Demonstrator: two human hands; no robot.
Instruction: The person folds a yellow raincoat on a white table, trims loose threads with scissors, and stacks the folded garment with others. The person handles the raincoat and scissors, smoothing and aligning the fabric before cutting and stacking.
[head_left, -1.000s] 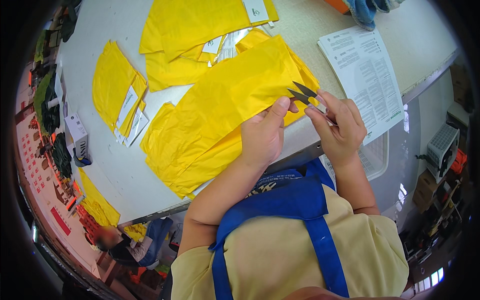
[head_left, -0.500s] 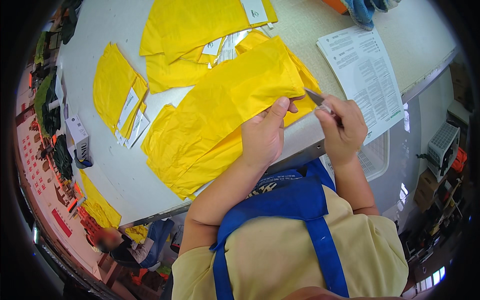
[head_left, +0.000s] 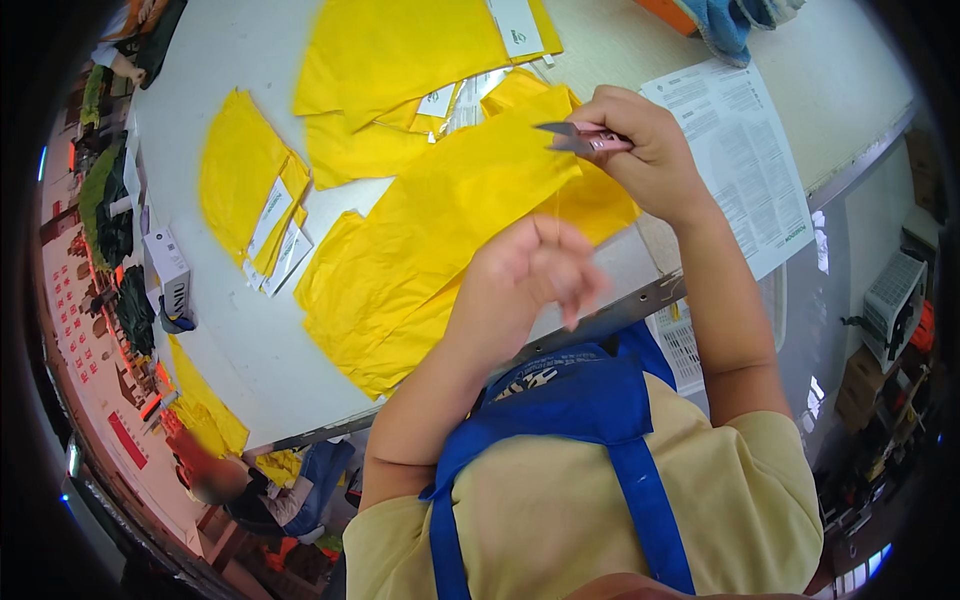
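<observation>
A pair of small thread snips [head_left: 592,142] with pink handles and dark blades is gripped in my right hand [head_left: 650,150]. The blades point left, over the upper right part of a folded yellow fabric piece [head_left: 430,220] on the table. My left hand [head_left: 525,275] is raised at the lower edge of that fabric, its fingers bent and smeared by motion. A faint thin line, perhaps a thread, shows just above those fingers. Whether they pinch anything is not clear.
More yellow folded pieces with white tags [head_left: 400,60] lie farther off, and a smaller tagged stack [head_left: 245,180] at left. Printed sheets [head_left: 740,160] and a blue cloth [head_left: 728,30] are at right. The table edge [head_left: 640,300] runs near me. Another person [head_left: 290,495] sits lower left.
My left hand has let go of the fabric corner and come down toward me. My right hand has moved up and left with the snips, which now show fully.
</observation>
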